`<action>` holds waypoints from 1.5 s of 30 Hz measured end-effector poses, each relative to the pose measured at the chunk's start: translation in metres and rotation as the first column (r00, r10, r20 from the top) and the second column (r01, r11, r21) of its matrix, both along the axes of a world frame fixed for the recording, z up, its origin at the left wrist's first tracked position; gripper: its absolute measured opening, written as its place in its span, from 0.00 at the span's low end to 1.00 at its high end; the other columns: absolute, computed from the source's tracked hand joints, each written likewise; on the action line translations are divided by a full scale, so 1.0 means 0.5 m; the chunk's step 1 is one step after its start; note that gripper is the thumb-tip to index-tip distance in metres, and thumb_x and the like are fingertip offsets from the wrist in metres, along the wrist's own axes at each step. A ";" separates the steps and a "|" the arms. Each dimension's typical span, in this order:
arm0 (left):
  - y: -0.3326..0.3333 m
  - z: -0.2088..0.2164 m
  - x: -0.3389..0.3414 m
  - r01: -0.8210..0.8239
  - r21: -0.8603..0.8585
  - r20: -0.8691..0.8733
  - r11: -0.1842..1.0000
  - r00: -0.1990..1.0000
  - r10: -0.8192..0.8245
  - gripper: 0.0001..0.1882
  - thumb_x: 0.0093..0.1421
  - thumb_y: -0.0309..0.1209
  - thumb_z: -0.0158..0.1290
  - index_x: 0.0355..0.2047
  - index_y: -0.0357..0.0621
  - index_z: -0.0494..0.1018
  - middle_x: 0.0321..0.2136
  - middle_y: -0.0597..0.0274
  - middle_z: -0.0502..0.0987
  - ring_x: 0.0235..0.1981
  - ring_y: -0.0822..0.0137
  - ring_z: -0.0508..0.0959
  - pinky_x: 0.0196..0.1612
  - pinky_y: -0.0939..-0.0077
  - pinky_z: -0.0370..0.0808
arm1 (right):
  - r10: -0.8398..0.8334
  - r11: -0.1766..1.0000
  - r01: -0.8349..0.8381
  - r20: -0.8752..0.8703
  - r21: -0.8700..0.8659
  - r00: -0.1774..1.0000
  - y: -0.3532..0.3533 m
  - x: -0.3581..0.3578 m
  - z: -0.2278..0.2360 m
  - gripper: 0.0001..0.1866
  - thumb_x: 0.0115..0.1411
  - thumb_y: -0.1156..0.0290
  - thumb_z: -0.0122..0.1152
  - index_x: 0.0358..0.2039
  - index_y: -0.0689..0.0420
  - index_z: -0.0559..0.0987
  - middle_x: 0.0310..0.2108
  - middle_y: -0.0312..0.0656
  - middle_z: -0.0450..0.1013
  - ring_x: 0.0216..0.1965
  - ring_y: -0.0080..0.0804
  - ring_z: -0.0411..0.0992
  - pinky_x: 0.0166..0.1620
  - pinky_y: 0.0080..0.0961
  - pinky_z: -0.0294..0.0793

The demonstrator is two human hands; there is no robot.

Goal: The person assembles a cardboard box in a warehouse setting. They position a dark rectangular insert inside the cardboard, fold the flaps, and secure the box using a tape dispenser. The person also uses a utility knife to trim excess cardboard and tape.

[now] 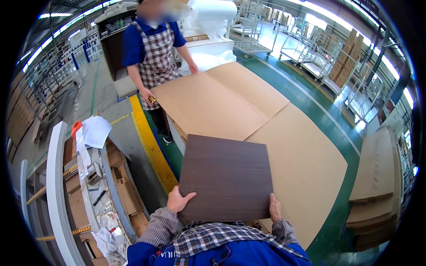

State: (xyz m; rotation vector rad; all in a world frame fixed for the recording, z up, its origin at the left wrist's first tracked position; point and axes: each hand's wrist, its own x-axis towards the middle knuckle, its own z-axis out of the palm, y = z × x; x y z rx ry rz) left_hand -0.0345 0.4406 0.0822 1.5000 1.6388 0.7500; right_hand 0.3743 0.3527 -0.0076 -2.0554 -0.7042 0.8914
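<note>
A dark brown wood-grain panel (225, 179) is held up before my body, its broad face toward me. My left hand (178, 200) grips its lower left edge, thumb lying over the face and fingers out of sight behind. At the lower right edge my right hand (275, 207) clasps the panel from the side. Beyond and beneath it, large sheets of brown cardboard (306, 164) cover the work surface. A folded cardboard sheet (217, 104) overlaps the other one on the far side.
Across the cardboard stands a co-worker (155, 53) in a checked apron, one hand holding a small yellow-and-black object (152, 99). At left, a cluttered bench (104, 195) carries papers, a pen and an orange tape dispenser (76, 128). Stacked cardboard (372, 173) stands at right; wheeled racks (253, 33) stand behind.
</note>
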 end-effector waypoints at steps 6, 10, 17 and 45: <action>0.178 -0.102 0.197 0.404 -0.187 -0.037 0.896 0.908 -0.417 0.42 0.43 0.55 0.57 0.45 0.27 0.61 0.37 0.42 0.72 0.38 0.55 0.75 0.41 0.67 0.72 | -0.343 0.939 0.338 0.106 0.060 0.933 -0.126 0.080 -0.090 0.36 0.58 0.44 0.38 0.31 0.72 0.74 0.31 0.54 0.73 0.36 0.39 0.71 0.41 0.30 0.65; 0.234 -0.163 0.290 0.488 -0.261 -0.096 0.833 0.845 -0.526 0.46 0.42 0.58 0.56 0.46 0.28 0.60 0.40 0.41 0.71 0.41 0.54 0.73 0.45 0.67 0.70 | -0.389 0.905 0.413 0.196 -0.101 0.900 -0.162 0.082 -0.091 0.36 0.58 0.42 0.36 0.28 0.68 0.76 0.28 0.55 0.73 0.34 0.44 0.71 0.39 0.34 0.66; 0.240 -0.214 0.297 0.417 -0.380 -0.231 0.825 0.821 -0.522 0.47 0.39 0.63 0.54 0.46 0.32 0.60 0.39 0.41 0.71 0.42 0.50 0.72 0.45 0.64 0.69 | -0.353 0.838 0.448 0.319 -0.311 0.880 -0.140 0.043 -0.117 0.37 0.58 0.41 0.33 0.33 0.67 0.75 0.34 0.58 0.72 0.40 0.51 0.69 0.42 0.36 0.65; 0.445 -0.351 0.065 0.374 -0.487 0.001 0.789 0.904 -0.428 0.37 0.49 0.61 0.45 0.41 0.35 0.71 0.39 0.47 0.73 0.41 0.55 0.74 0.45 0.68 0.68 | -0.352 0.616 0.615 0.526 -0.492 0.774 0.043 -0.252 -0.081 0.44 0.57 0.39 0.18 0.32 0.66 0.77 0.32 0.58 0.72 0.38 0.56 0.69 0.45 0.44 0.64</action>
